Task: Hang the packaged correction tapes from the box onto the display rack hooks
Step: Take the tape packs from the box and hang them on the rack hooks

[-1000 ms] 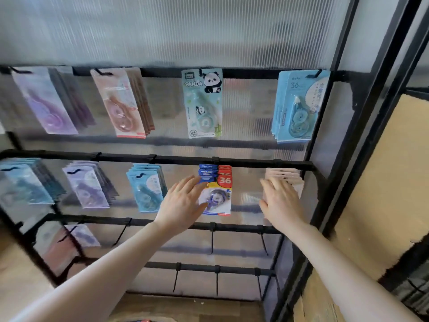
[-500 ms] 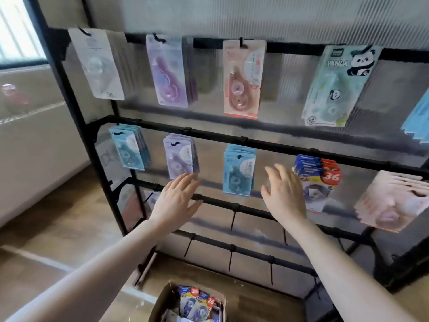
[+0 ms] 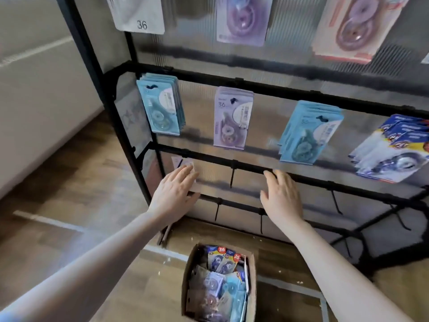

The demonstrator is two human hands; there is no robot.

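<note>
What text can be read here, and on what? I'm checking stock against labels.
"36": white pack, top left.
"36": lilac pack, middle row.
"36": red badges on packs in the box.
Blue-and-white packs, far right: print blurred.
All other print: too small to read.

A black display rack [image 3: 255, 86] holds seven visible bunches of packaged correction tapes. Three hang along the rack's top row: one white pack marked 36 [image 3: 137, 15], one purple pack [image 3: 242, 19] and one pink stack [image 3: 350, 29]. Four hang along the rack's middle row: one light blue stack [image 3: 160, 104], one lilac stack [image 3: 232, 118], one more blue stack [image 3: 306, 132] and one dark blue stack [image 3: 392, 149] cut off at the edge; how many packs each stack holds cannot be told. Below these, the rack's lower bars carry about seven bare hooks [image 3: 232, 173]. One cardboard box [image 3: 251, 282] of mixed packs sits on the floor in front of the rack. Two hands, left hand [image 3: 174, 194] and right hand [image 3: 282, 196], are raised before the rack.
</note>
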